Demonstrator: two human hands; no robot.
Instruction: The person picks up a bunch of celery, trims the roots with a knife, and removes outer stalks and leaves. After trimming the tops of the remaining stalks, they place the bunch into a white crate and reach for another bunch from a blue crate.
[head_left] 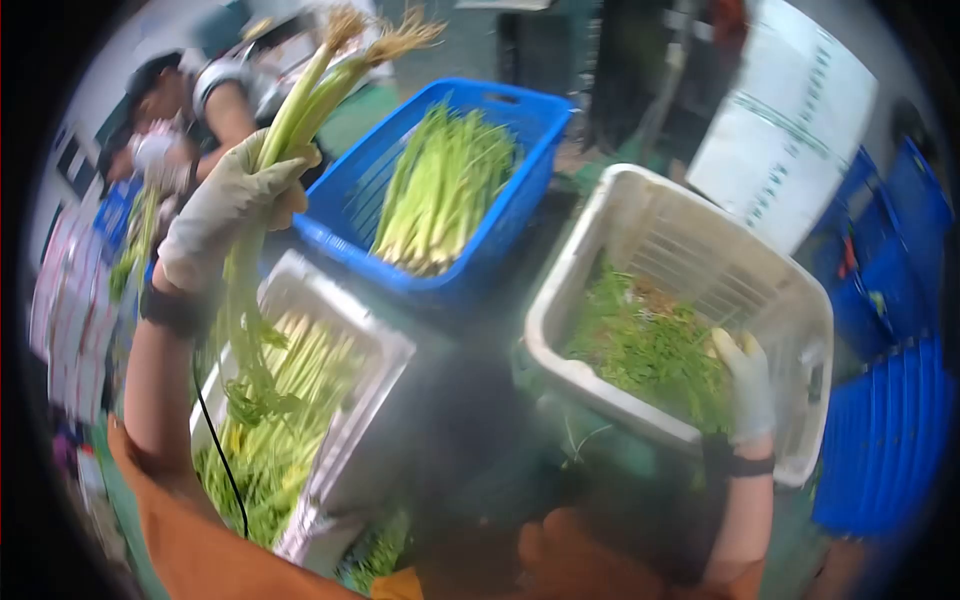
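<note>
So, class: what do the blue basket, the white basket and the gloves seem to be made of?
Blue basket: moulded plastic, slightly glossy, with slotted walls. White basket: the same kind of plastic, duller. Gloves: probably knit fabric, pale and matte, creased where one grips the stalks; the blur leaves it open.

The co-worker point(170, 95) behind the stalks point(300, 105) is blurred, partly hidden.

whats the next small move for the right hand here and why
Probably move the right hand up to the bunch that the left hand grips: it lies among leafy scraps in the white basket, while the bunch has roots and dangling leaves.
</note>
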